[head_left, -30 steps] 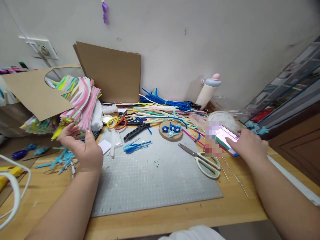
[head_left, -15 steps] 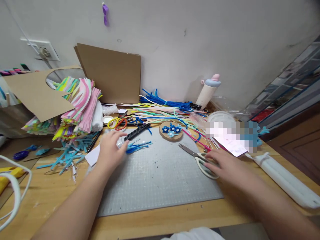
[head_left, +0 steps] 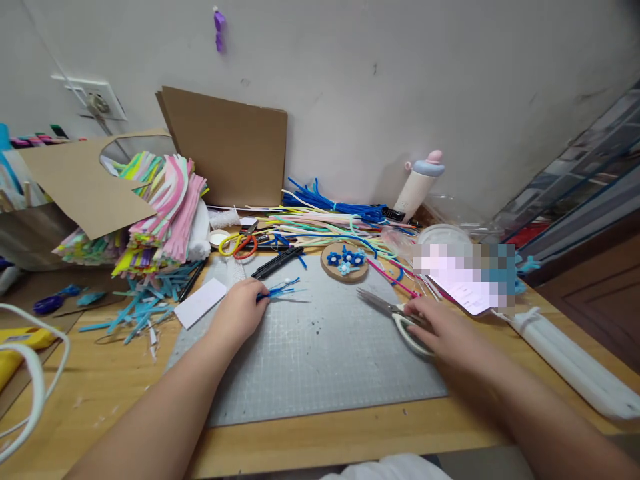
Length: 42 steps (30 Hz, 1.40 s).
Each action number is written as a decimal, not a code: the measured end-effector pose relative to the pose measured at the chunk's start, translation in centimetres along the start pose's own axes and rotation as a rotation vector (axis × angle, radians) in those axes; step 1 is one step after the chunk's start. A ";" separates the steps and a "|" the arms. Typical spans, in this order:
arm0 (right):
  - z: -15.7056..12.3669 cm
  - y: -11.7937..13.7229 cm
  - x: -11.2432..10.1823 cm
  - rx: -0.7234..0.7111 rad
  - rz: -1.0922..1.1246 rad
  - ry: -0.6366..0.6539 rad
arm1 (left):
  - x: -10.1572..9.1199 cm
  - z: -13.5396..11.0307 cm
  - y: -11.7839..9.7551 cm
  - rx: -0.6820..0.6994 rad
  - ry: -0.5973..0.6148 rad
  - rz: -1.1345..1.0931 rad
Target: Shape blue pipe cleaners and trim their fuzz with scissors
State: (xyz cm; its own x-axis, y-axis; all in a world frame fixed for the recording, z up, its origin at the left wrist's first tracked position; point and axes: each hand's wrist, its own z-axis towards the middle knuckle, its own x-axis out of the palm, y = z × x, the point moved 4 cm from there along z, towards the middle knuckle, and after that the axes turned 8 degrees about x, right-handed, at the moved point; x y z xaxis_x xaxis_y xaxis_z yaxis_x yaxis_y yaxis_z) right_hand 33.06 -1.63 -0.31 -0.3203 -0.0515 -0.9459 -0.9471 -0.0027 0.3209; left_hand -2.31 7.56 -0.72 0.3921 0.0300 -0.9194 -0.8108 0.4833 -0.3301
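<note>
My left hand point(head_left: 241, 310) is closed, thumb and fingers pinched on a small bunch of blue pipe cleaners point(head_left: 283, 290) over the left of the grey cutting mat point(head_left: 320, 367). Their thin ends stick out to the right. At the mat's right side, my right hand point(head_left: 443, 327) has its fingers closed on the pale handle of the scissors point(head_left: 384, 304), whose blades point toward the upper left. Between the hands and farther back, a round wooden slice point(head_left: 331, 272) bears several small blue flowers point(head_left: 347, 257) with white centres.
Black pens point(head_left: 276, 263) and yellow-and-red-handled scissors point(head_left: 245, 247) lie behind my left hand. A white card point(head_left: 201, 303) sits at the mat's left edge. Loose pipe cleaners point(head_left: 320, 227) spread along the wall, near a bottle point(head_left: 415, 190). A lit phone point(head_left: 465, 293) lies at right.
My left hand has come down and closed on the blue pipe cleaners, uncovering more of the white card. My right hand's fingers have settled on the scissors' handle.
</note>
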 end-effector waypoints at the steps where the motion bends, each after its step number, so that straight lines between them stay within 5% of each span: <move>1: -0.1 0.5 -0.2 -0.002 0.010 0.015 | -0.1 0.0 0.1 -0.012 0.005 -0.004; 8: -0.3 4.2 0.3 -0.087 0.024 0.126 | -1.7 -0.3 0.3 -0.066 0.041 -0.061; 15: 1.3 6.1 1.5 -0.139 -0.050 0.059 | -1.3 -1.4 -4.0 0.219 0.188 -0.203; 20: 2.3 6.2 0.8 -0.159 -0.025 0.042 | -0.3 -2.0 -4.9 0.301 0.229 -0.116; 25: 3.9 1.8 -2.2 0.003 -0.188 -0.142 | -0.9 -2.2 -4.5 0.300 0.260 -0.116; 28: 3.1 -3.2 -4.7 0.431 -0.428 -0.403 | -1.3 -2.2 -4.7 0.305 0.261 -0.118; 31: 1.2 -7.2 -5.1 0.645 -0.578 -0.451 | -1.5 -2.3 -4.9 0.309 0.257 -0.117; 38: -0.3 -13.0 -1.8 0.668 -0.561 -0.436 | -1.6 -2.4 -4.5 0.257 0.247 -0.090; 42: 0.4 -14.1 -1.4 0.590 -0.403 -0.386 | -1.6 -2.3 -4.4 0.246 0.244 -0.092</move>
State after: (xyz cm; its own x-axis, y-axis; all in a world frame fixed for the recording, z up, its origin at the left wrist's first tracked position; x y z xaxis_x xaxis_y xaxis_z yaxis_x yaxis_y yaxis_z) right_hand 46.85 -1.17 -3.53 0.1659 0.1894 -0.9678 -0.8108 0.5848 -0.0245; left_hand -0.34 3.36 1.73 0.3189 -0.2188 -0.9222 -0.6366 0.6714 -0.3794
